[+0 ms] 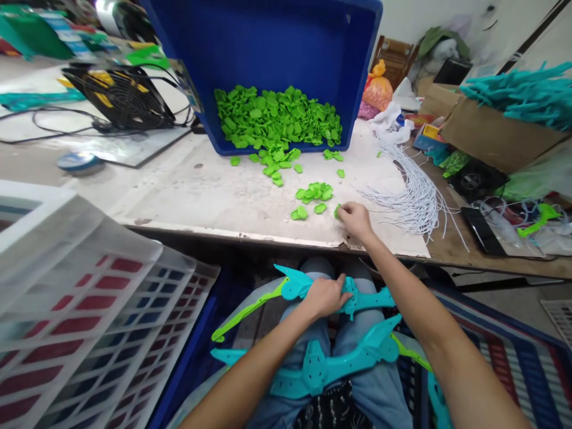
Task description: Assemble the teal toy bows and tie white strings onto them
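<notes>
My right hand (356, 220) is at the table's front edge, fingertips pinched on a small green plastic piece (337, 210). Beside it lie a few loose green pieces (315, 192) of the same kind. Down at my lap, my left hand (325, 296) grips a turquoise plastic part (369, 301), shaped like a toy bow, with a lime-green limb (250, 313) at its left end. A second turquoise bow part (317, 369) rests across my thighs, nearer to me, partly covered by my left forearm.
A tipped blue bin (286, 42) full of green pieces stands on the table (179, 196). White cords (415, 196) lie to the right, near a cardboard box (496, 134) of turquoise parts. A black fan (123, 98) and tape roll (79, 162) sit left. White crates (111, 298) flank my left side.
</notes>
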`<state>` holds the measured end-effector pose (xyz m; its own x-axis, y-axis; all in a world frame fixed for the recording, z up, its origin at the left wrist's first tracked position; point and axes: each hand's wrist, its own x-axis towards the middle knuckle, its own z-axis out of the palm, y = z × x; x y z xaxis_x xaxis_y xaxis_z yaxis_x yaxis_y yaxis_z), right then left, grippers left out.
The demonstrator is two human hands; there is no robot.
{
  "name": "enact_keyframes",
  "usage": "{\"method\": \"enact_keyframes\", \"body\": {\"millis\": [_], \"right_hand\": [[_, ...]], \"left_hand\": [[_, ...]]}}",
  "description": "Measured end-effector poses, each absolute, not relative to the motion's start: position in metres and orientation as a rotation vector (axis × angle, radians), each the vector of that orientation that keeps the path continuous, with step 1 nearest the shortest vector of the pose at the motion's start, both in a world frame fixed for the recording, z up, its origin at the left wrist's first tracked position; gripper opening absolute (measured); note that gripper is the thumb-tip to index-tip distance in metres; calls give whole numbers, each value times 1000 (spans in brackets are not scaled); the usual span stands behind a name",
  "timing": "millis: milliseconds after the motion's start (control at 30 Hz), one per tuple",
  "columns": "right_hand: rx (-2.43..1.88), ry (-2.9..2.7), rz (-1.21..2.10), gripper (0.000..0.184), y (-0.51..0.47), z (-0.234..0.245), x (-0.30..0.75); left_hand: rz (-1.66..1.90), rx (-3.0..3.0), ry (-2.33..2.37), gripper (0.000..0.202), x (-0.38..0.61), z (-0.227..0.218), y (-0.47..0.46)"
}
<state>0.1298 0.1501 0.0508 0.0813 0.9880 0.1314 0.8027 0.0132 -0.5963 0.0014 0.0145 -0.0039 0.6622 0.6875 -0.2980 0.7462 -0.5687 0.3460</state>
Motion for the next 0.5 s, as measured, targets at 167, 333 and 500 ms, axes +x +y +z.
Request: {"method": "enact_keyframes", "body": {"millis": [167, 333, 500], "right_hand": [[-1938, -1736, 402, 20, 129, 57, 168], [-1698, -2154, 40, 36, 134, 61, 155], [-1694, -2489, 62, 21, 142, 66, 136]], "left_hand": [[-198, 2433, 1124, 61, 5, -3, 14], [-204, 2436, 1121, 62, 12, -4, 12], [-198, 2437, 1142, 62, 12, -3, 10]]}}
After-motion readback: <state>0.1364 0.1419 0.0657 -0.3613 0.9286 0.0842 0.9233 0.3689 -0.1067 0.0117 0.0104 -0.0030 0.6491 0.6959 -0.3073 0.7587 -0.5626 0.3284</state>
